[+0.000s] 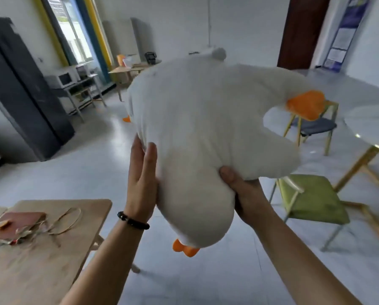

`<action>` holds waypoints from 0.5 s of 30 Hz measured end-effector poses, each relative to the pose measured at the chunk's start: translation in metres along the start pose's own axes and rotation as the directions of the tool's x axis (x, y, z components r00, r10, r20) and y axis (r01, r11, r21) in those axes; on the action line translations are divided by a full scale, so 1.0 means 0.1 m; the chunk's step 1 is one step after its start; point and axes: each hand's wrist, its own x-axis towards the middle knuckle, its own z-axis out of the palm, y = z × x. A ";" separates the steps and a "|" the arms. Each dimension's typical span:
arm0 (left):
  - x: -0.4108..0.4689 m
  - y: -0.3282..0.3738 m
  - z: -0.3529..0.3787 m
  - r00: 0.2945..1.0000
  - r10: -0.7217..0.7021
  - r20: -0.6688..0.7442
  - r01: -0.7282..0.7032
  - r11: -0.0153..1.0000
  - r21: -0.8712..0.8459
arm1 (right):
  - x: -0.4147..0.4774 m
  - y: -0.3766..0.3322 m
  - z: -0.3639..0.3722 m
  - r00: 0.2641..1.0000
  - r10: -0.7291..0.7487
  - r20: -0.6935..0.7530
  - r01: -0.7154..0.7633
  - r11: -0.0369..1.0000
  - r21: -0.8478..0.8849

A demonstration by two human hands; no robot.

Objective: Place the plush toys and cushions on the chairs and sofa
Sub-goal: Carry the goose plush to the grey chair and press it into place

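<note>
The large white plush goose with orange beak (197, 133) hides your right hand's fingers; the light wooden surface (52, 260) is cut off at the left edge, its clutter blurred.

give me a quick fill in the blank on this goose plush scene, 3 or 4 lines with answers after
1. The white goose plush is held up by ____ hands.
2. The black bracelet is worn on the ____ wrist.
3. The nearest chair, lower right of the plush, has a ____ seat.
4. The plush's beak and feet are ____.

Missing words: two; left; green; orange
</note>
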 end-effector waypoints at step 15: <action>2.58 -2.66 1.82 0.961 -0.275 0.026 0.275 0.947 -0.168 | 3.04 0.34 -1.68 0.960 -0.067 -0.272 0.012 0.980 -0.200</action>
